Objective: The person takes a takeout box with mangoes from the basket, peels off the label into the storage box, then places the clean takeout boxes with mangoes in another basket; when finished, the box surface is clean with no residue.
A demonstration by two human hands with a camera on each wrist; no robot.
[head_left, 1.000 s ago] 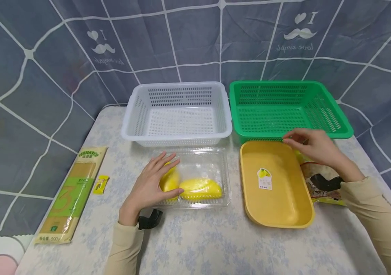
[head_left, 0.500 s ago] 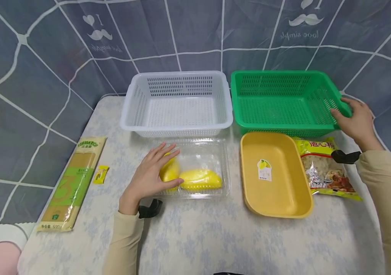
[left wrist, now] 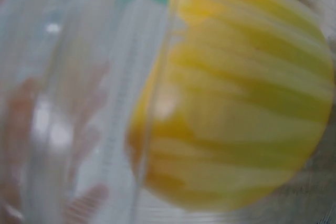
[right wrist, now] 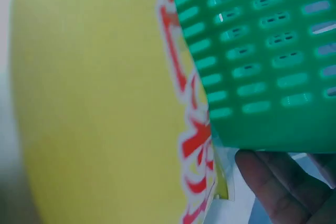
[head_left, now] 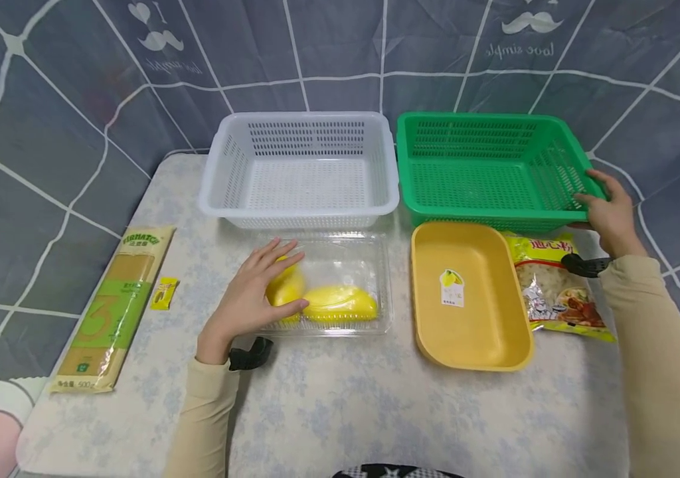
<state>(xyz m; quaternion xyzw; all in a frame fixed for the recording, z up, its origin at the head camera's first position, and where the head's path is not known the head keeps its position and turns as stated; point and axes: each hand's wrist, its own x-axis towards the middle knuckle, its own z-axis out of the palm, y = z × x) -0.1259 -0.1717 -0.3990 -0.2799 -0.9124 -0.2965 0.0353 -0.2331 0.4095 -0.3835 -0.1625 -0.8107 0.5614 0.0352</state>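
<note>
My left hand (head_left: 248, 290) lies spread over the left part of a clear plastic box (head_left: 346, 255), fingers fairly straight. Inside the box are two yellow fruits that look like mangoes, one lying lengthwise (head_left: 340, 303) and one partly under the hand. Through blurred plastic, the left wrist view shows a yellow fruit (left wrist: 236, 103) close up. At the right end of the green basket (head_left: 465, 179), my right hand (head_left: 611, 216) grips the rim between thumb and fingers. Its fingers (right wrist: 273, 190) appear at the basket's edge in the right wrist view.
A white basket (head_left: 310, 216) stands left of the green one. In front are a yellow tray (head_left: 471, 332) with a fruit sticker and a pasta bag (head_left: 555, 292). At left lie a noodle pack (head_left: 113, 312) and a small yellow packet (head_left: 164, 293). A patterned curtain (head_left: 340, 50) hangs behind.
My right hand has moved from above the yellow tray's far right corner to the green basket's right rim and now grips it. The left hand stays on the box. The head view has tilted down.
</note>
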